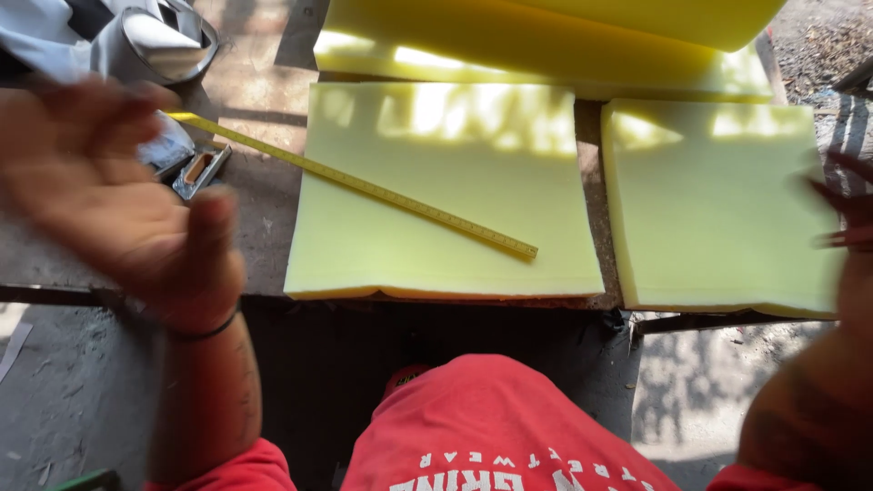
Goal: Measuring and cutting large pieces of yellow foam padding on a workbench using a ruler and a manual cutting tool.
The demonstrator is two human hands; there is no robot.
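A yellow tape measure (364, 186) lay stretched slantwise across the middle foam slab (446, 191), running from the far left of the desk (264, 209) down to the slab's near right part. Its case (202, 169) sat on the desk at the left, just beside the slab. The left hand (118, 205) hovered blurred above the desk's left edge, palm up and fingers (64, 118) spread wide, holding nothing, near the case but apart from it and well left of the tape's free end. The right hand (846, 218) was blurred at the right edge, over the right foam slab (718, 209); whether its fingers were spread or closed could not be told. A larger foam sheet (546, 45) lay beyond both slabs. Grey fabric (109, 36) was bunched at the far left.
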